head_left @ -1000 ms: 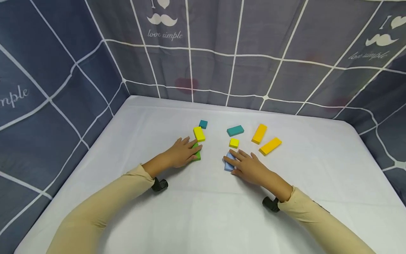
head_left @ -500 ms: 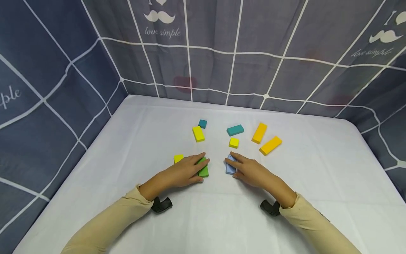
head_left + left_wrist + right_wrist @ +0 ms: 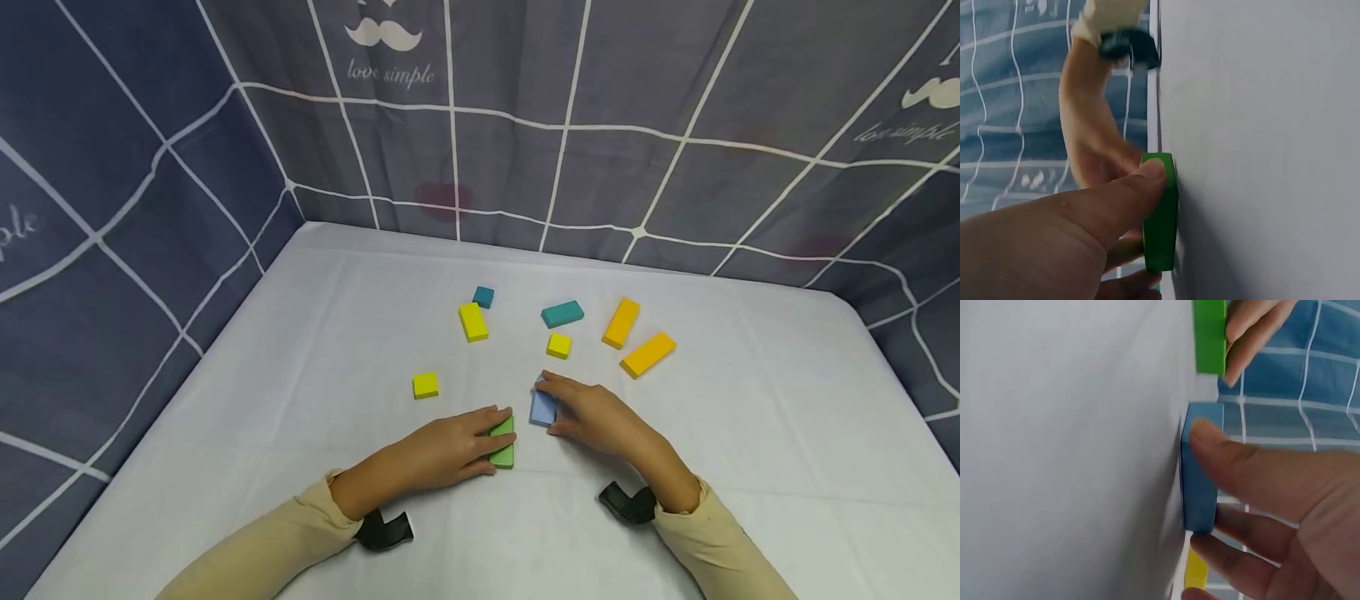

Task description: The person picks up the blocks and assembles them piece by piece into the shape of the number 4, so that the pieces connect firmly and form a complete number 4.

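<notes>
In the head view, my left hand (image 3: 446, 452) holds a green rectangular block (image 3: 503, 456) near the middle of the table, fingers over its top. The left wrist view shows the thumb pressed on one end of that green block (image 3: 1160, 225). My right hand (image 3: 606, 418) grips a light blue rectangular block (image 3: 543, 407), just beyond and to the right of the green one. In the right wrist view, the thumb lies on the blue block (image 3: 1200, 481) and a fingertip touches its other end. A small gap separates the two blocks.
A small yellow block (image 3: 425, 385) lies left of the hands. Farther back are a longer yellow block (image 3: 473, 322), a small dark teal block (image 3: 483, 297), a teal block (image 3: 562, 314), another small yellow block (image 3: 558, 346), and two orange blocks (image 3: 621, 323) at right. Patterned curtains (image 3: 510, 158) border the table.
My left hand has drawn the green block toward me and to the right, uncovering the small yellow block at left. The right hand has shifted the blue block slightly nearer to me.
</notes>
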A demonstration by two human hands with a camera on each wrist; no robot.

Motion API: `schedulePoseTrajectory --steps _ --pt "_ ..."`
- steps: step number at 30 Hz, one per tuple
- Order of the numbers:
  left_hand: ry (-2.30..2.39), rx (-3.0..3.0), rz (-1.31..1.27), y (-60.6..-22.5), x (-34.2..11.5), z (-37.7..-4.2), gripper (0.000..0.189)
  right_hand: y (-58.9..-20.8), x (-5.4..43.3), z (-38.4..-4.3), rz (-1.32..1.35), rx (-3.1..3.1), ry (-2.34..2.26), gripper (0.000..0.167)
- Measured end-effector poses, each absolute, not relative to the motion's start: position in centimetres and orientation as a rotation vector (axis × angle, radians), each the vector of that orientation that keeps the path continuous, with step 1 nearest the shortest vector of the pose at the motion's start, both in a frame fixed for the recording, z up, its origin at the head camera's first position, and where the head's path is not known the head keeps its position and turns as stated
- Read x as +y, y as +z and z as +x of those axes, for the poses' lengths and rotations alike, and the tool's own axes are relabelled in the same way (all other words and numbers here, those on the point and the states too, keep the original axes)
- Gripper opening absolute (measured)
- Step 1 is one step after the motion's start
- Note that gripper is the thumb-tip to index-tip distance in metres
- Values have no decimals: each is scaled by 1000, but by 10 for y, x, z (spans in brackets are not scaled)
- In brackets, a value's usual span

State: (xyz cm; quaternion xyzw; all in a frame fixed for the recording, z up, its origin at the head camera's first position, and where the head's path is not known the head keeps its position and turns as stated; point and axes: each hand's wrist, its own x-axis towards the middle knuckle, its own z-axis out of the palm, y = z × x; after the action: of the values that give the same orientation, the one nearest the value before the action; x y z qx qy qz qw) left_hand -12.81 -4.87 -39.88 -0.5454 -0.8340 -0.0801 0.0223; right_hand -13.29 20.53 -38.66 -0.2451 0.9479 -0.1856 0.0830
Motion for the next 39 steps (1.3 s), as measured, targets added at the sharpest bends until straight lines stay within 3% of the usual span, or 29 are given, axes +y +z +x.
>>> schedulePoseTrajectory --steps 14,39 --pt "-138 -2309 -1745 -406 -26 -91 43 -381 202 -126 -845 2801 -556 58" --pt "-111 -2314 -1660 -405 -25 -87 41 -377 194 -116 -1025 2655 -527 47"
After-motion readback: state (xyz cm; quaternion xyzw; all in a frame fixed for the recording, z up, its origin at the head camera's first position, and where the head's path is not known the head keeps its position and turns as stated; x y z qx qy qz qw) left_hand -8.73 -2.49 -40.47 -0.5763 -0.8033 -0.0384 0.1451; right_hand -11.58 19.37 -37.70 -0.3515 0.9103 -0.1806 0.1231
